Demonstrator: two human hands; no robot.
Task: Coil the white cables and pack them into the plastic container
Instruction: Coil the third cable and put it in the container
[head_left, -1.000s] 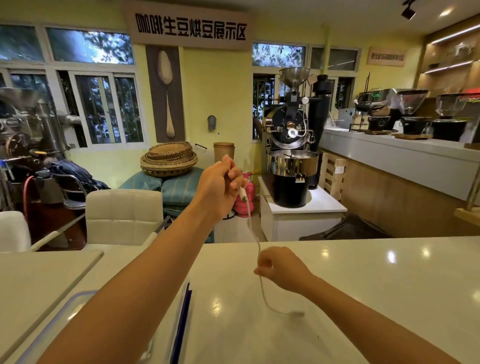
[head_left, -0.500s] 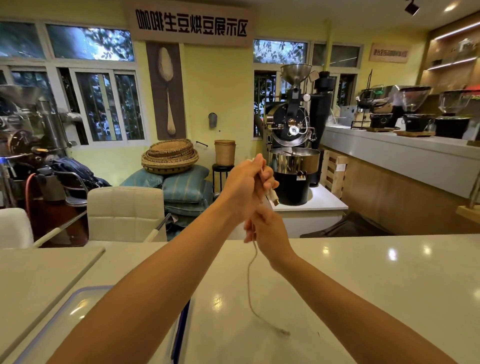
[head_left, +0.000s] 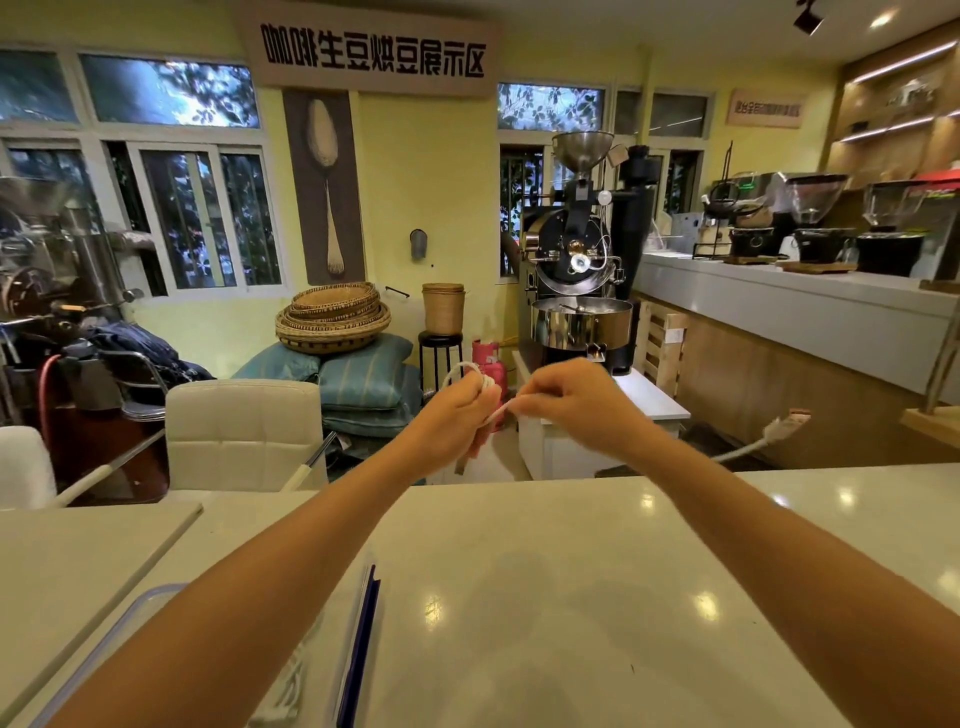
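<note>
Both my hands are raised above the far edge of the white table (head_left: 545, 597). My left hand (head_left: 457, 421) is closed around a small coil of white cable (head_left: 470, 374), one loop arching over its knuckles. My right hand (head_left: 576, 400) pinches the same cable just to the right of the coil. The cable's free end with its plug (head_left: 792, 420) swings in the air to the far right, behind my right forearm. The clear plastic container (head_left: 130, 623) with a blue rim lies at the lower left, mostly hidden under my left arm.
A blue-edged lid (head_left: 361, 649) lies on the table next to the container. A second white tabletop (head_left: 78, 561) adjoins at the left. White chairs (head_left: 244, 431) stand behind the table. A coffee roaster (head_left: 582, 291) and a counter (head_left: 795, 312) stand further back.
The cable that hung down to the table is now lifted clear. My left hand has gathered loops of it, my right hand moved rightwards, and the plug end swung out right.
</note>
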